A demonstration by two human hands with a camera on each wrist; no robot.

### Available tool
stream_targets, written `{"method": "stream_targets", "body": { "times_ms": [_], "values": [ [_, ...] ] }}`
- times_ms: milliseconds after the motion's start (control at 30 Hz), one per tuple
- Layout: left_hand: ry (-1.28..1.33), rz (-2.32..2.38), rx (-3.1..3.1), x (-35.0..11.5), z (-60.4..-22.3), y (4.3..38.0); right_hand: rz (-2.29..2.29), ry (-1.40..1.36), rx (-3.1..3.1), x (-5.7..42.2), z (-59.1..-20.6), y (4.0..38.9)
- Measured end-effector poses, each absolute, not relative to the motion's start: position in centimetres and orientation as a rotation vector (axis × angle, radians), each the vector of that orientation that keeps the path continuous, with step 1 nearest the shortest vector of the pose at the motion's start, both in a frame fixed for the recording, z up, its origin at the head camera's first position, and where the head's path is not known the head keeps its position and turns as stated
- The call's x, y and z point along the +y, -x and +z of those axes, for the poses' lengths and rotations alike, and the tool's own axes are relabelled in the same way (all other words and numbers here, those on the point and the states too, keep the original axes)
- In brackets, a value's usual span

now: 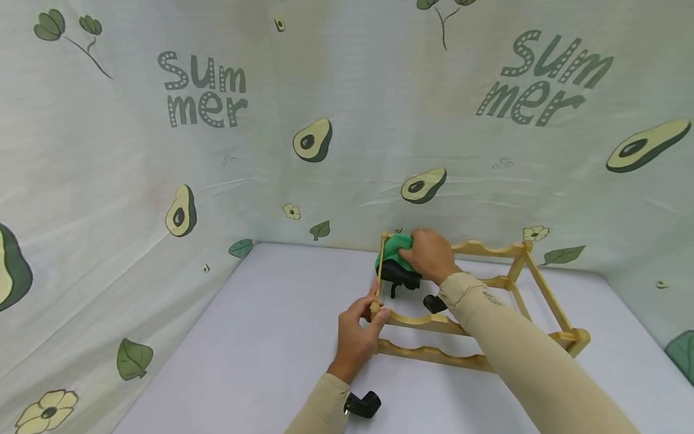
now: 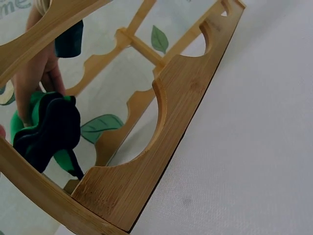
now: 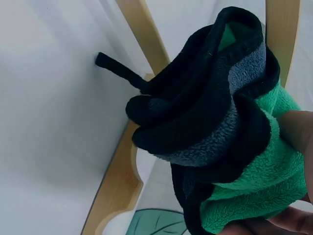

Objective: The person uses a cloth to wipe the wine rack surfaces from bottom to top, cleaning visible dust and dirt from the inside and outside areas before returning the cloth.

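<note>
A wooden rack (image 1: 477,361) with scalloped rails stands on the white table. At its near left corner my left hand (image 1: 355,340) grips the frame, thumb on the near side. My right hand (image 1: 432,254) holds a bunched green and grey cleaning cloth (image 1: 398,250) with black edging at the rack's far left end. In the right wrist view the folded cloth (image 3: 254,181) lies between thumb and fingers, a black loop or strip sticking out. The left wrist view shows a scalloped rail (image 2: 181,93) up close, with the right hand and cloth behind the frame.
A pale fabric backdrop (image 1: 368,90) printed with avocados and leaves hangs right behind the rack. White table surface (image 1: 271,337) stretches to the rack's left. Small black devices (image 1: 364,404) sit by the wrists.
</note>
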State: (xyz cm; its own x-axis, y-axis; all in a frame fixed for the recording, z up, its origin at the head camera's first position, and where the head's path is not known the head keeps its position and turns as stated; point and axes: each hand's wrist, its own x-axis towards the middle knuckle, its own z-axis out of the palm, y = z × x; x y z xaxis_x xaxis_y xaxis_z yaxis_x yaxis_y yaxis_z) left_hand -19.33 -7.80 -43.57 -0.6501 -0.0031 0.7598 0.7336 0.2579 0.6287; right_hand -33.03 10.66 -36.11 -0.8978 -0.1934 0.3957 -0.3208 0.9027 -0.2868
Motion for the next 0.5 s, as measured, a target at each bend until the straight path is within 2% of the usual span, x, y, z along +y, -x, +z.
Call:
{"method": "stream_targets", "body": {
  "times_ms": [500],
  "values": [
    [0.651, -1.441, -1.868, -7.7, -44.1, 19.3, 0.459, -0.327, -2.736, 13.5, -36.0, 32.7]
  ]
}}
